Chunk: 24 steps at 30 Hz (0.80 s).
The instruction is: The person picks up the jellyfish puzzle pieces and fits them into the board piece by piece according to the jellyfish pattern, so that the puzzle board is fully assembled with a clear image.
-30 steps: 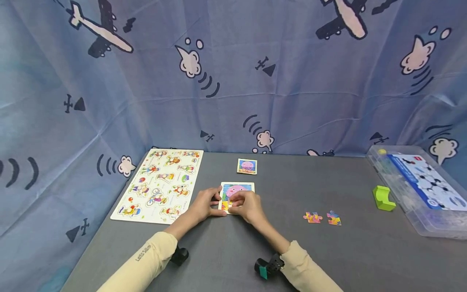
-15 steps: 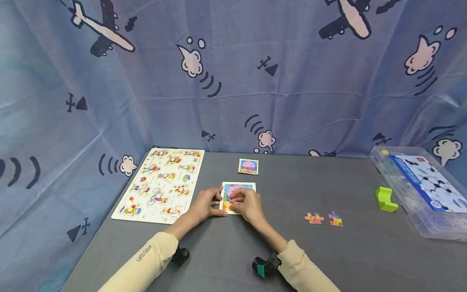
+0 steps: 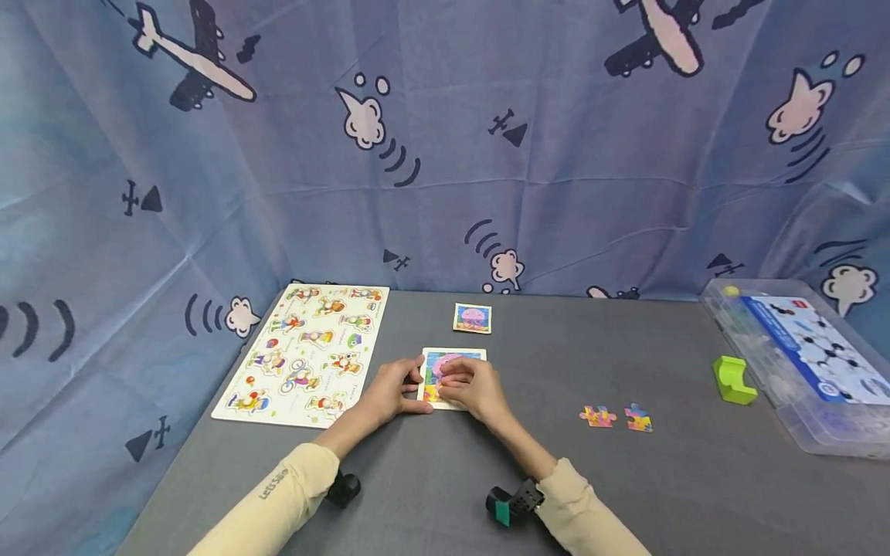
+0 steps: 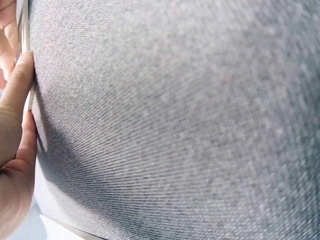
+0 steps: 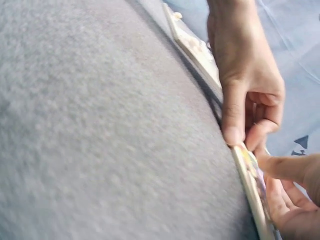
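A small jigsaw puzzle with a white frame [image 3: 475, 354] and a pink cartoon figure lies flat on the grey table. My left hand [image 3: 386, 390] grips its left side, with the thumb at the lower left corner and the fingers farther up that edge. In the right wrist view the left thumb [image 5: 233, 115] touches the frame's edge. Bent over the lower middle of the picture, my right hand [image 3: 476, 390] pinches a puzzle piece against it; the fingers hide most of that piece. Two loose puzzle pieces, one pink and yellow [image 3: 598, 416] and one blue and yellow [image 3: 638, 418], lie to the right.
Behind the puzzle lies a small picture card [image 3: 473, 318]. A large white peg puzzle board [image 3: 299, 355] lies at left. At right are a green curved block [image 3: 733, 380] and a clear plastic case [image 3: 799, 417]. A patterned blue curtain [image 3: 445, 154] hangs behind the table.
Both hands stay at the puzzle. The right fingers shift very slightly over the picture. The loose pieces lie as before, and the view moves only a little.
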Each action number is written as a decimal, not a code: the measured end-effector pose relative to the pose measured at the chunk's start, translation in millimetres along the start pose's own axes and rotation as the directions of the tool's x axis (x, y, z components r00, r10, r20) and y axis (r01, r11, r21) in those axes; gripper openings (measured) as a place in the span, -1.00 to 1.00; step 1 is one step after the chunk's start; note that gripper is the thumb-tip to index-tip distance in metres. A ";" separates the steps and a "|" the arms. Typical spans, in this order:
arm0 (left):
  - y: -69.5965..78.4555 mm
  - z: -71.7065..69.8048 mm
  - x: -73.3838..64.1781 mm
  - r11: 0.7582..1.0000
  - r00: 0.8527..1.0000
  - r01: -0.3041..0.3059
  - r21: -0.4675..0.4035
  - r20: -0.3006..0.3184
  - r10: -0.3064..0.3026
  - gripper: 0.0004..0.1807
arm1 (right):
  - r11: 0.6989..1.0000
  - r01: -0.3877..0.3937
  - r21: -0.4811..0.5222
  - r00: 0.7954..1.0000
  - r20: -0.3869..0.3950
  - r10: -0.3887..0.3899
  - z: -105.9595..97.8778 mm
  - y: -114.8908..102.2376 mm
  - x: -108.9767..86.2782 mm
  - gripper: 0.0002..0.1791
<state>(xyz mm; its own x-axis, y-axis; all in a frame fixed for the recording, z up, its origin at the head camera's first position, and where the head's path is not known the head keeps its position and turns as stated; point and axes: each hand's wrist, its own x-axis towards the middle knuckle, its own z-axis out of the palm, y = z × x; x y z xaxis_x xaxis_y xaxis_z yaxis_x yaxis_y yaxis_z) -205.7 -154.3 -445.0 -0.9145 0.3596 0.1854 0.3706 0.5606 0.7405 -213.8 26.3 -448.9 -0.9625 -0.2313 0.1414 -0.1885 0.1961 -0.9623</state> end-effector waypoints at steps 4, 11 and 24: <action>3.0 0.1 1.0 1.000 1.000 0.020 0.004 0.010 -0.020 -0.57 | 0.999 0.012 0.052 0.999 0.037 -0.014 -15.2 -1.7 -1.8 -0.70; 6.7 -1.6 0.4 1.000 1.000 0.011 0.024 0.009 -0.011 -0.57 | 0.992 -0.037 0.125 0.998 0.060 0.030 -43.6 2.6 -7.0 -0.65; 3.2 -1.0 -2.6 1.000 1.000 0.014 0.007 0.019 -0.014 -0.57 | 0.986 -0.082 0.144 0.996 0.037 0.078 -101.7 12.8 -18.3 -0.60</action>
<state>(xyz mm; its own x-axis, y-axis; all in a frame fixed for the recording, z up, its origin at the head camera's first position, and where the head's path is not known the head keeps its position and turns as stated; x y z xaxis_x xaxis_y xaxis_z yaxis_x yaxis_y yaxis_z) -202.3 -154.2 -442.5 -0.9166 0.3652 0.1627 0.3586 0.5710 0.7385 -218.4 129.9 -440.1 -0.9663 -0.2509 0.0573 -0.0783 0.0749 -0.9941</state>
